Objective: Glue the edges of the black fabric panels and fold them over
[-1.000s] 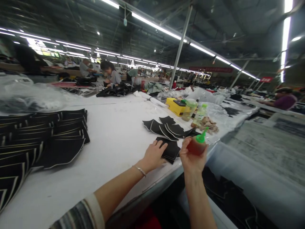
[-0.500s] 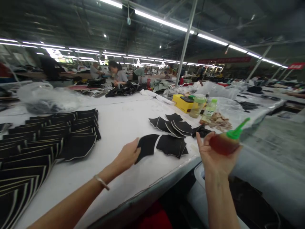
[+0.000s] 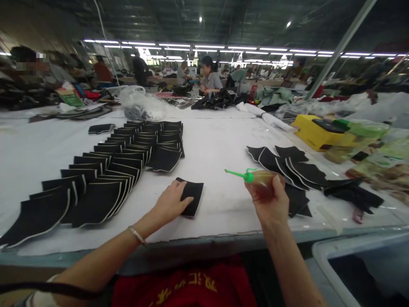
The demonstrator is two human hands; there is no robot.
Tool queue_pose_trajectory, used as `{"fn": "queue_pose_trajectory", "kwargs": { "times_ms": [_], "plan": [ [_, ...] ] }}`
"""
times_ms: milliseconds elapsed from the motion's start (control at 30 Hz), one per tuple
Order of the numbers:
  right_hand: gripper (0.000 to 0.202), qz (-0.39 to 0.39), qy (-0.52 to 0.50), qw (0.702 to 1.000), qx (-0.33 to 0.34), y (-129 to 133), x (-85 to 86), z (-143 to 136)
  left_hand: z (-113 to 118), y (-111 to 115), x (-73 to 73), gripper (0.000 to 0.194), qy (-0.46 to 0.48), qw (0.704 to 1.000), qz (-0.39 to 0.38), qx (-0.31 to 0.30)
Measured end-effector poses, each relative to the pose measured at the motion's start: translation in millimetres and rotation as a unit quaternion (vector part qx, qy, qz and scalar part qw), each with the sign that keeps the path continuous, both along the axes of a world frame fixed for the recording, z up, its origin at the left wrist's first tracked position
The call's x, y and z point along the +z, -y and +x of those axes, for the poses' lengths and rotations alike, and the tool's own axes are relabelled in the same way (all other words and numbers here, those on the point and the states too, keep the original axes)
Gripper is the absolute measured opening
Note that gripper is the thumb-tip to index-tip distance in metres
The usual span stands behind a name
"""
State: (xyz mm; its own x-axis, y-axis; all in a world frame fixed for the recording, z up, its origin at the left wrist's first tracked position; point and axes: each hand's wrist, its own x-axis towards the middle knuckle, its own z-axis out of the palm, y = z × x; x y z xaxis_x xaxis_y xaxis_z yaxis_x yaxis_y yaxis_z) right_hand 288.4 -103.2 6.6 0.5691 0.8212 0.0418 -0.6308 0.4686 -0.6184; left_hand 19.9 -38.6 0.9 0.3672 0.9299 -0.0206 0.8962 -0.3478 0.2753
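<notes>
The left hand [image 3: 169, 201], half open with bent fingers and the thumb reaching across, rests on the left side of a thin, matte black piece [image 3: 194, 195] with 4 corners and a pale edge. The piece lies on the near middle of the smooth white table [image 3: 220, 145]; whether it is pinched, I cannot tell. The right hand [image 3: 271, 209] is wrapped around a rounded, see-through bottle [image 3: 262, 178] of brownish liquid, its slender green nozzle [image 3: 236, 174] pointing left. Curved, pale-edged black pieces [image 3: 99, 198] overlap like shingles at left.

Open tabletop [image 3: 219, 143] midway, panel rows [image 3: 128, 164] left, bottle [image 3: 262, 184] right
</notes>
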Motion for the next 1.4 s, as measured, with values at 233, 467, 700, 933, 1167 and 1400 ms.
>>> {"fn": "queue_pose_trajectory", "kwargs": {
  "times_ms": [233,467,700,933,1167,1400],
  "plan": [
    [0.033,-0.05,0.063,0.997,0.021,-3,-7.6,-15,26,7,1.5,0.034,-0.082,0.995,-0.043,-0.036],
    [0.031,-0.038,0.095,0.994,0.032,-12,-7.8,-15,36,3,17.3,0.04,-0.13,0.988,-0.067,-0.051],
    [0.035,-0.057,0.122,0.991,0.025,-15,-4.8,-18,53,-7,19.4,0.052,-0.137,0.987,-0.075,-0.045],
    [0.037,-0.062,0.174,0.983,0.002,-14,-2.4,-18,46,-9,15.2,0.035,-0.149,0.986,-0.043,-0.059],
    [0.044,-0.055,0.327,0.943,-0.033,-18,-8.2,-25,27,-21,10.5,0.034,-0.124,0.985,-0.033,-0.114],
    [0.052,-0.055,0.539,0.839,-0.046,-21,1.0,-39,22,-22,3.7,0.045,-0.088,0.985,-0.032,-0.143]
  ]
}}
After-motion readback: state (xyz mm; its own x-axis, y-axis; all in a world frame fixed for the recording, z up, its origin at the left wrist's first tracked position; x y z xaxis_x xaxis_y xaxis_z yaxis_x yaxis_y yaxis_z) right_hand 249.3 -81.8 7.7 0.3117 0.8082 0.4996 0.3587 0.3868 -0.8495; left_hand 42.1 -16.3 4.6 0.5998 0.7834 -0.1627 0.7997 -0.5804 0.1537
